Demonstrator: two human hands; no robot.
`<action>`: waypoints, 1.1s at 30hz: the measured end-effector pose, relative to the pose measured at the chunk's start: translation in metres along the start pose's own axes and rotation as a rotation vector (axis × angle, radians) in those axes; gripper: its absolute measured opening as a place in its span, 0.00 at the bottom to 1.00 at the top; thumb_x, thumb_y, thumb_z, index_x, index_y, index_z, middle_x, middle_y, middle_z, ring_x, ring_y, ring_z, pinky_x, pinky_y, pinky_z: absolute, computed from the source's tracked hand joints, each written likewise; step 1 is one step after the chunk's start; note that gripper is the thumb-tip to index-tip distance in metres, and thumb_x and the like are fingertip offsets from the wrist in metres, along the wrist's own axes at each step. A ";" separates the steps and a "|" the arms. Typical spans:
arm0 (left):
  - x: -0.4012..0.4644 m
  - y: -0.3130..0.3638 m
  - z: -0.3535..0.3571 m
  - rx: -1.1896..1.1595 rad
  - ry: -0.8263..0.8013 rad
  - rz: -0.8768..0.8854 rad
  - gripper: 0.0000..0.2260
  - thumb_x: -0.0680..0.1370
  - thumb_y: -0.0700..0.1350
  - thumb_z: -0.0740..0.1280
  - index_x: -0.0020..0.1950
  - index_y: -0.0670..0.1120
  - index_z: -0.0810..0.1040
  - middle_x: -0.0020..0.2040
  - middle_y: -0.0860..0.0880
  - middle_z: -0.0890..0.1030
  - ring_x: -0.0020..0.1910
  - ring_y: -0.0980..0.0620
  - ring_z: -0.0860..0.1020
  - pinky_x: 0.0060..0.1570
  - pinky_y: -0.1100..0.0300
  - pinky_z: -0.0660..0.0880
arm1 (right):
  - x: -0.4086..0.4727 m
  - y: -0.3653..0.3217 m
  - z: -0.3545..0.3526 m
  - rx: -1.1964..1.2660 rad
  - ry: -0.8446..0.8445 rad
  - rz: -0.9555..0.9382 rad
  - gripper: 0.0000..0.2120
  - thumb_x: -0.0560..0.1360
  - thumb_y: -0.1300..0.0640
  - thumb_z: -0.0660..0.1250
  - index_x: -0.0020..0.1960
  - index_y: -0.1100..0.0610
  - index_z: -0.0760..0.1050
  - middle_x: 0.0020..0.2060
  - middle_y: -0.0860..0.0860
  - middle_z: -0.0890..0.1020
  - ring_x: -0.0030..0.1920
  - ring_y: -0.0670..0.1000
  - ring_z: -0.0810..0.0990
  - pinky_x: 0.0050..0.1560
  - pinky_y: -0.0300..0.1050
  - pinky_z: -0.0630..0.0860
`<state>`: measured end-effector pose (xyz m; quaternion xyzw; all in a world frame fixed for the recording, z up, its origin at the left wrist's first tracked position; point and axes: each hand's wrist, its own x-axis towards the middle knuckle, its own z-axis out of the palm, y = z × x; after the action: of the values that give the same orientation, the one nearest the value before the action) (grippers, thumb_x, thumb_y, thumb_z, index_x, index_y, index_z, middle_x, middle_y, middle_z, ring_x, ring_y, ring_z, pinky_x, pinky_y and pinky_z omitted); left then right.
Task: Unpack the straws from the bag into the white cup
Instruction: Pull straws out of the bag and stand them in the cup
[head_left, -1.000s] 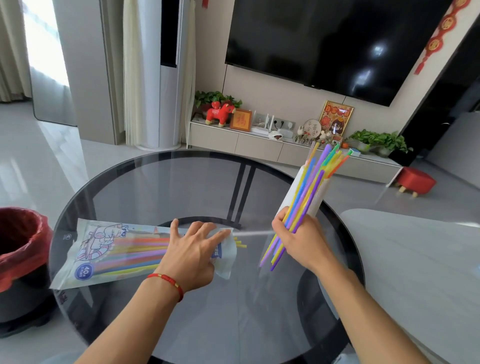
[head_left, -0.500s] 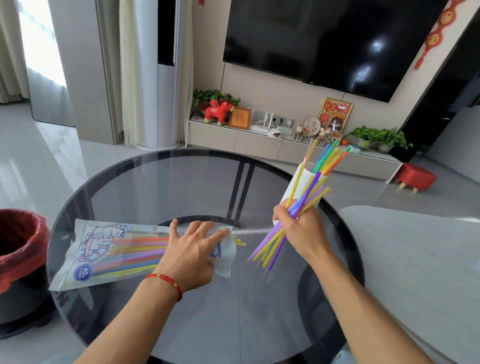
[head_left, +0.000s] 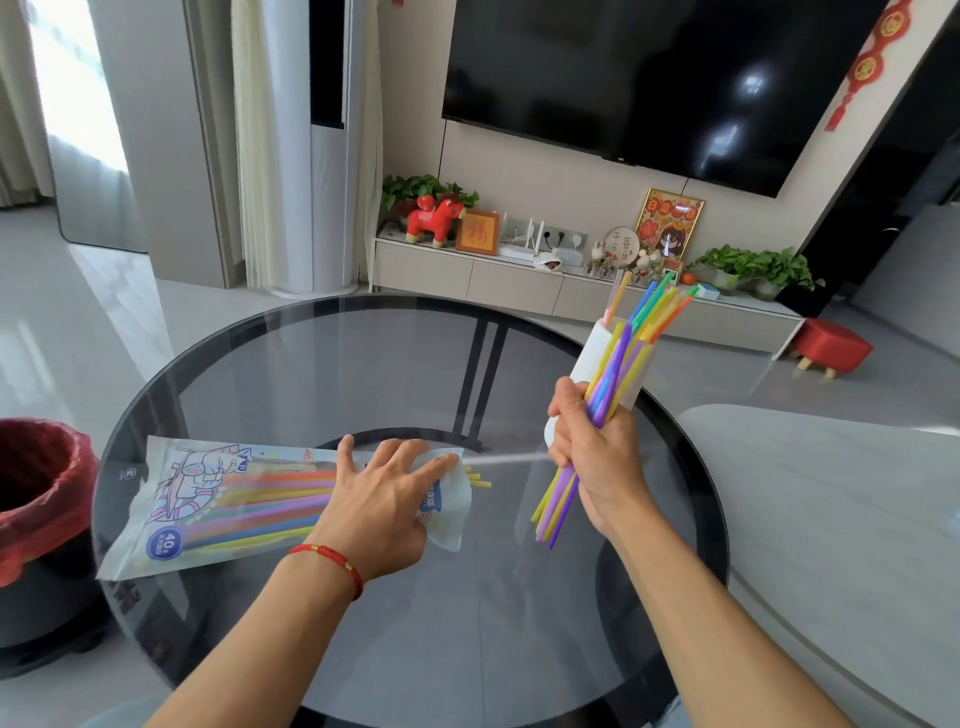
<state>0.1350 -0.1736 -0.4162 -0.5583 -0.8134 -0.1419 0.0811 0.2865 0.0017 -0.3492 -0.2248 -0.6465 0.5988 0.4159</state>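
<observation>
Many coloured straws (head_left: 602, 400) bunched in right hand (head_left: 592, 447), fingers curled round bundle; upper ends in front of tilted white cup (head_left: 597, 353), lower ends fanned out below fist above glass table (head_left: 311, 364). More straws stand in cup, tips above rim. Bag (head_left: 218, 499) lies flat on table, left side, straws inside, few yellow ends poking from open end. Left hand (head_left: 379, 504) pressed flat on bag, fingers spread, red bracelet (head_left: 332, 561) on wrist. Red-lined bin (head_left: 36, 499) beside table, far left.
</observation>
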 end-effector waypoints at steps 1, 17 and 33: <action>0.000 0.000 0.000 0.004 0.001 0.000 0.35 0.68 0.47 0.68 0.74 0.61 0.61 0.71 0.51 0.69 0.71 0.46 0.67 0.69 0.27 0.54 | 0.000 0.002 0.000 0.035 0.025 0.028 0.21 0.79 0.43 0.70 0.31 0.49 0.72 0.23 0.42 0.66 0.21 0.43 0.62 0.24 0.37 0.63; 0.000 0.001 -0.001 0.002 -0.005 -0.007 0.35 0.69 0.48 0.66 0.74 0.61 0.60 0.71 0.52 0.68 0.71 0.47 0.66 0.69 0.27 0.54 | 0.073 -0.146 -0.046 0.536 0.575 -0.221 0.21 0.81 0.54 0.64 0.31 0.52 0.62 0.25 0.48 0.60 0.25 0.50 0.55 0.27 0.42 0.56; -0.001 0.004 -0.005 0.023 -0.013 -0.008 0.35 0.66 0.46 0.69 0.73 0.59 0.67 0.68 0.49 0.73 0.68 0.45 0.71 0.66 0.25 0.59 | 0.125 -0.101 -0.049 -0.241 0.609 -0.051 0.12 0.76 0.46 0.68 0.47 0.55 0.82 0.36 0.46 0.76 0.33 0.41 0.77 0.32 0.40 0.71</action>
<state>0.1387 -0.1748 -0.4113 -0.5551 -0.8176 -0.1291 0.0819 0.2778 0.1111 -0.2217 -0.4249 -0.5641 0.4126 0.5754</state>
